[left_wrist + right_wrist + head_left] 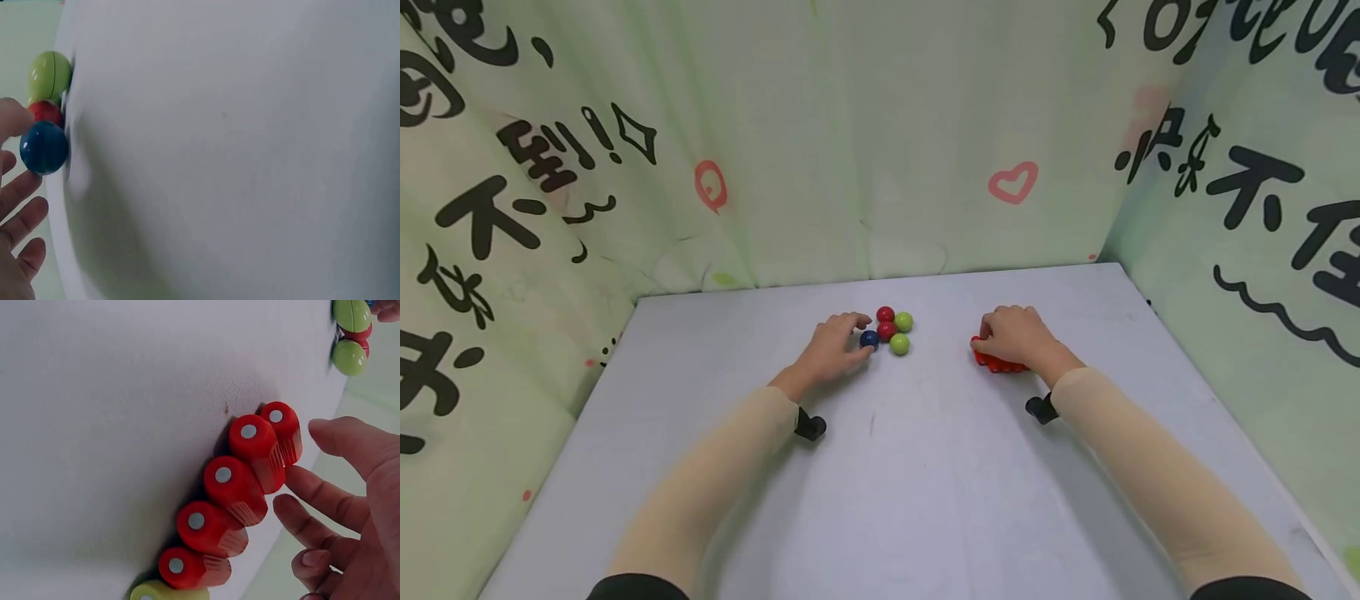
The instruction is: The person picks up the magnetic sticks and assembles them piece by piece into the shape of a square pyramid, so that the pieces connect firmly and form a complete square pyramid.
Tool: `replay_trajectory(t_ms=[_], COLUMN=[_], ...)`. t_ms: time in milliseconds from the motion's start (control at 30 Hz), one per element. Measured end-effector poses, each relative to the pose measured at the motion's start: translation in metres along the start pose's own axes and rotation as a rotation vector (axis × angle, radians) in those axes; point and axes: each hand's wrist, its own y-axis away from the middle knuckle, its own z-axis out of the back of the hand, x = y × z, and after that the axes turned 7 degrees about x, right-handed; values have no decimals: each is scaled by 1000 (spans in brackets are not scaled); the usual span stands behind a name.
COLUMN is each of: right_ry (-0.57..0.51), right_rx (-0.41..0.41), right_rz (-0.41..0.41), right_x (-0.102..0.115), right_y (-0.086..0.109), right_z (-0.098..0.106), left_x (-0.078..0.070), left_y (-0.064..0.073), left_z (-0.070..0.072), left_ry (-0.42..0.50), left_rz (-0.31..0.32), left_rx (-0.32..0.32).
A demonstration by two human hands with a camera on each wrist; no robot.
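Observation:
Beside a small cluster of glossy balls, my left hand (pixel 829 345) reaches around the blue ball (pixel 869 338) with fingers spread and loosely bent. Its thumb and fingertips flank the blue ball (pixel 44 148) in the left wrist view; whether they touch it I cannot tell. Red balls (pixel 886 331) and green balls (pixel 899 344) sit just right of it. Farther right, my right hand (pixel 1018 335) hovers over a row of red ribbed pieces (pixel 236 487) with silver round ends. Thumb and fingers are apart there, the fingertips close to the far-end pieces.
A yellow-green piece (pixel 169 592) ends the red row in the right wrist view. The white table (pixel 910 483) is bounded at the back and sides by pale green curtains (pixel 865 142) with black lettering.

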Motion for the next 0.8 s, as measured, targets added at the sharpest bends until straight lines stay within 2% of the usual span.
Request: replay_trajectory(t_ms=[333,500,800], right_ry=[-175,-178,-190], right_rx=[20,5,-7], right_rz=[23,42,59], right_x=[11,16,31], right_y=[2,0,3], right_z=[-5,-9,-14], left_x=[-8,-11,-18], left_y=[5,7,14], left_z=[-5,-6,-6], left_ry=[-140,-216,-279], left_rz=[-19,-28,-18], left_rx=[5,14,61])
